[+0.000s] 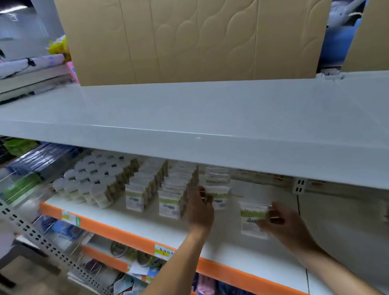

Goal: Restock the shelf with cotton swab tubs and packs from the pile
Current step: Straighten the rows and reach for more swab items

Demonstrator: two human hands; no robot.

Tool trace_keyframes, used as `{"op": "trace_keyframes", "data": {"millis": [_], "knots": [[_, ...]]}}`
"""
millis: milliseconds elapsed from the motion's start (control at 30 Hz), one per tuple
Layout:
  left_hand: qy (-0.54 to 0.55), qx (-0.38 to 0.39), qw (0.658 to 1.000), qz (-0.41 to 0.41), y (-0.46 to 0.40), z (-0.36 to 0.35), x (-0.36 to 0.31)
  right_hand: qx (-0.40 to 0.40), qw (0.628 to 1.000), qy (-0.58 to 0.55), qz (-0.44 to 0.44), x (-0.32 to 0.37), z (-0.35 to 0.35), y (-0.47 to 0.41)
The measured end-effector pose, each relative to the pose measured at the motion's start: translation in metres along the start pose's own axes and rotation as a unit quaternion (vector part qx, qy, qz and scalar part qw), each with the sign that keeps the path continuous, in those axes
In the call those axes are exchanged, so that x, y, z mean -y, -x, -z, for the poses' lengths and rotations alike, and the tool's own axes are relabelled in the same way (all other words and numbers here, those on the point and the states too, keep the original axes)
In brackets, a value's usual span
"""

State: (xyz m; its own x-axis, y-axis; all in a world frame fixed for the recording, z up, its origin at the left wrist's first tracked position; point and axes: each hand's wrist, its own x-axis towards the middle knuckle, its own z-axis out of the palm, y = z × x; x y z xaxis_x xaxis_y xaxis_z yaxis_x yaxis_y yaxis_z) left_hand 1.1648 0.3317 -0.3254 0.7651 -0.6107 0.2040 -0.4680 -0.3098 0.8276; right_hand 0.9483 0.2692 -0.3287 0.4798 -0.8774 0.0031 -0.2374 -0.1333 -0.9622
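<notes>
White-and-green swab pack (253,219) in right hand (282,221); tubs (93,178) shelved leftward.

hands: 2 | pack rows (169,194): 3 | held packs (253,219): 1 | tub clusters (93,181): 1

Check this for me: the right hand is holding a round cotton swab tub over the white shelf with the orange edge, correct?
Not quite. In the head view the right hand holds a flat cotton swab pack, not a round tub, over the white shelf with the orange edge. The round tubs stand further left.
</notes>
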Motion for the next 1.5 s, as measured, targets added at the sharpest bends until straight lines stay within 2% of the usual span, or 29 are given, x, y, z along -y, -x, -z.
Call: {"op": "trace_keyframes", "data": {"millis": [300,600,767,900,1100,1200,1500], "knots": [[0.076,0.029,0.996,-0.023,-0.022,-0.010,0.014,-0.033,0.999,-0.029,-0.014,-0.002,-0.032,0.005],[0.083,0.068,0.992,-0.069,-0.033,-0.011,0.023,-0.071,0.996,-0.044,-0.019,0.001,-0.068,-0.003],[0.118,0.100,0.987,-0.040,-0.027,-0.003,0.027,-0.106,0.993,-0.042,-0.012,0.004,-0.086,-0.019],[0.075,0.095,0.993,-0.010,-0.014,0.001,0.034,-0.123,0.991,-0.043,-0.006,0.003,-0.098,-0.035],[0.049,0.134,0.990,-0.016,0.003,0.016,0.046,-0.159,0.987,0.001,0.012,0.001,-0.123,-0.055],[0.053,0.121,0.990,-0.041,0.010,0.024,0.051,-0.162,0.987,0.020,0.008,0.001,-0.130,-0.065],[0.022,0.148,0.988,-0.045,0.019,0.031,0.062,-0.169,0.985,0.025,0.003,0.001,-0.143,-0.077]]}}
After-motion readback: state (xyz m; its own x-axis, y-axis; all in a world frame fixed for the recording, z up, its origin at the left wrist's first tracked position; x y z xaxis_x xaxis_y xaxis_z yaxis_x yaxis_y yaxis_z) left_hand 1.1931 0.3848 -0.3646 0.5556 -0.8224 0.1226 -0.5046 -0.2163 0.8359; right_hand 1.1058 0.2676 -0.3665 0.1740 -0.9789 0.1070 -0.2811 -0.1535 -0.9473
